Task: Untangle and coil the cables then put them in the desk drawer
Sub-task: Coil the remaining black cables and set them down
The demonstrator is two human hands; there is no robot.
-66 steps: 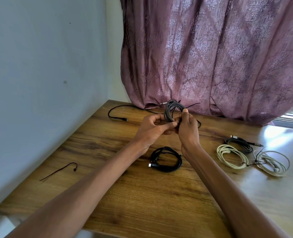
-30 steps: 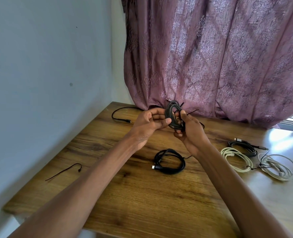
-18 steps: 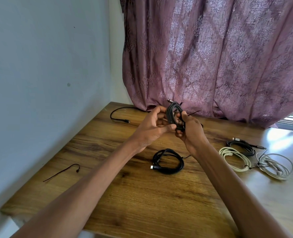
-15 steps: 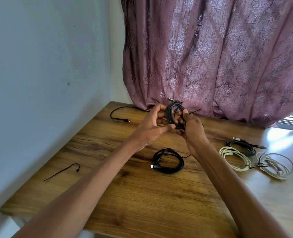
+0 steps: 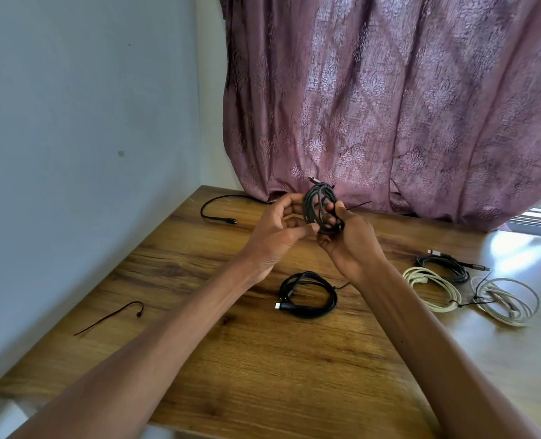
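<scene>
**Dark coil in hand, binding incomplete**

The dark coiled cable (image 5: 321,206) is held upright above the far side of the worktop (image 5: 262,359). Right hand (image 5: 351,245) grips the coil's lower edge; left hand (image 5: 275,236) pinches it from the other side, fingers curled.

Risk: a thin tie (image 5: 359,205) projects loose from the coil. If either grip slackens before it is secured, the loops will likely spring apart and re-tangle.

Surface: wood-grain worktop, set in a corner against a pale wall and a mauve curtain (image 5: 389,106). Lying on it: a black coil (image 5: 308,294), two white coils (image 5: 433,288) (image 5: 506,301), another dark coil (image 5: 446,266), one uncoiled black lead (image 5: 218,213), a spare tie (image 5: 110,316). No drawer in view.
</scene>
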